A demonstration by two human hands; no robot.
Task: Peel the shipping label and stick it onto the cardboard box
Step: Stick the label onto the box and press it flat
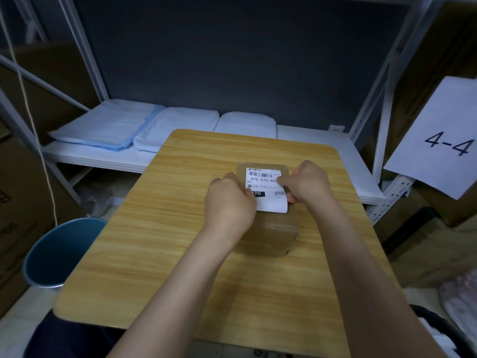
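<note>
A small brown cardboard box point(273, 233) stands in the middle of the wooden table point(160, 228). A white shipping label point(265, 188) with a barcode and "070-070-A8" lies over the box's top, its lower edge hanging past the top's near edge. My left hand point(229, 205) grips the label's left edge with curled fingers and covers part of the print. My right hand point(305, 183) pinches the label's right edge, fingertips resting on it. Both hands sit on either side of the box top.
Behind the table runs a white shelf point(309, 140) with folded blue and white cloths point(124, 127). A blue bin point(59, 254) stands on the floor at the left. A paper sheet marked "4-4" point(438, 143) hangs on the right, among large cardboard boxes.
</note>
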